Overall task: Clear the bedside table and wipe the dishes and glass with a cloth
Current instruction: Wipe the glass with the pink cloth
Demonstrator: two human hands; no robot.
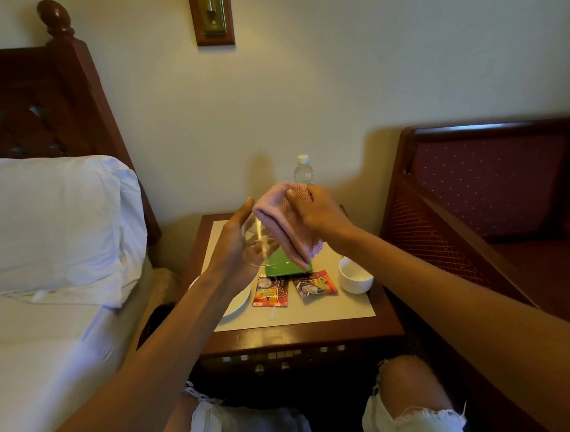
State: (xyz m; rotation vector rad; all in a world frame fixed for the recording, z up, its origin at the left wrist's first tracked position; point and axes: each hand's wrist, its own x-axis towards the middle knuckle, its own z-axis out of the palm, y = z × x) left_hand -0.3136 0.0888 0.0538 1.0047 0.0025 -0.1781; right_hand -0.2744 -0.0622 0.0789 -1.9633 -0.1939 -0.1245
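We list the bedside table (296, 334) between a pillow (45, 224) on the bed to the left and an armchair (480, 200) to the right, with a water bottle (304, 170) at its back by the wall. On its top, left to right: plate (236, 303), left sachet (271, 293), right sachet (316, 283), cup (354, 275); a flat packet (280, 262) lies just behind the sachets. Above these our left hand (235, 247) holds the glass (256, 242), and the cloth (288, 225) in our right hand (317, 213) is just to its right.
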